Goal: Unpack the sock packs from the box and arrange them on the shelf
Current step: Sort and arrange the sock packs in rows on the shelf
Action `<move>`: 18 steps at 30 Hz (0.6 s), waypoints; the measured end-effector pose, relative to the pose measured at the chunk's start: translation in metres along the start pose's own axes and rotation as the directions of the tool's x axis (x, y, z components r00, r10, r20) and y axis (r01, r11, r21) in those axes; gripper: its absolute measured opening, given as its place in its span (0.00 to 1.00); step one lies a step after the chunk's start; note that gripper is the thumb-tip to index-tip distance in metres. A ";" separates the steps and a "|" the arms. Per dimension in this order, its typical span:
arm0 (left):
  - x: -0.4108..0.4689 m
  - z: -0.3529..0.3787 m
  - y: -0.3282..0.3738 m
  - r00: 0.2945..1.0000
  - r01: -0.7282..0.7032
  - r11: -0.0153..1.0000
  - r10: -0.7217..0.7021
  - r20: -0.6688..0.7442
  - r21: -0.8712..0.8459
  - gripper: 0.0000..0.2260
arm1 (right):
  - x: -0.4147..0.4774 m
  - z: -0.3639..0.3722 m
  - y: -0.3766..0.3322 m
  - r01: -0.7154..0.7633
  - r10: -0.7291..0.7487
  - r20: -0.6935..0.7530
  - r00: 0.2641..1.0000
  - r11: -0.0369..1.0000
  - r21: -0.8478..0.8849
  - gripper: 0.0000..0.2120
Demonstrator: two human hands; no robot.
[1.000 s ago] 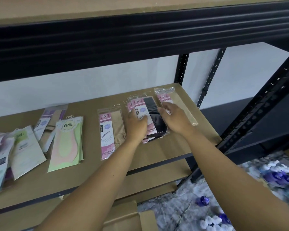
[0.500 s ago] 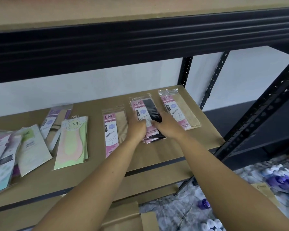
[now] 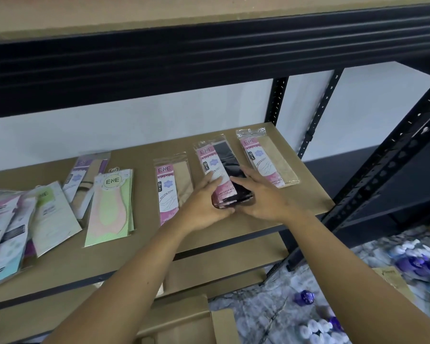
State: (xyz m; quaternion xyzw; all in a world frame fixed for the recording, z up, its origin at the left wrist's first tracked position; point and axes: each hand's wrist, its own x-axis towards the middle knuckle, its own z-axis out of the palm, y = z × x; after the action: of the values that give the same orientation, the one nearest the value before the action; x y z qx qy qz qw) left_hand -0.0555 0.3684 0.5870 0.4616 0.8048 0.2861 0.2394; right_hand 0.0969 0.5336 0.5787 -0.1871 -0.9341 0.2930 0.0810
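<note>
Shelf (image 3: 286,204) carries packs lying flat. Box (image 3: 181,319) sits below it. Black pack (image 3: 227,160) lies mid-shelf between left beige pack (image 3: 175,184) and right beige pack (image 3: 271,161). Left hand (image 3: 204,207) grips its near left corner, fingers on top, thumb underneath. Right hand (image 3: 265,198) presses on it, fingers straight and together.

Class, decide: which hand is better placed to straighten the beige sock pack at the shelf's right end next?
Probably right. The right hand lies nearest the beige sock pack; the left hand, farther off, grips the black sock pack.
</note>
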 end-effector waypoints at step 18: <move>0.007 0.008 -0.009 0.990 -0.057 0.998 0.056 -0.132 -0.001 0.35 | 0.001 0.015 -0.003 -0.036 0.037 0.008 0.999 0.999 -0.036 0.32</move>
State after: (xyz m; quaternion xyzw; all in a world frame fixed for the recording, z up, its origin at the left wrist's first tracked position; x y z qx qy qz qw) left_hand -0.0588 0.3729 0.5741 0.4638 0.8048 0.3247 0.1784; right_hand 0.0915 0.5239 0.5677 -0.2042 -0.9360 0.2784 0.0682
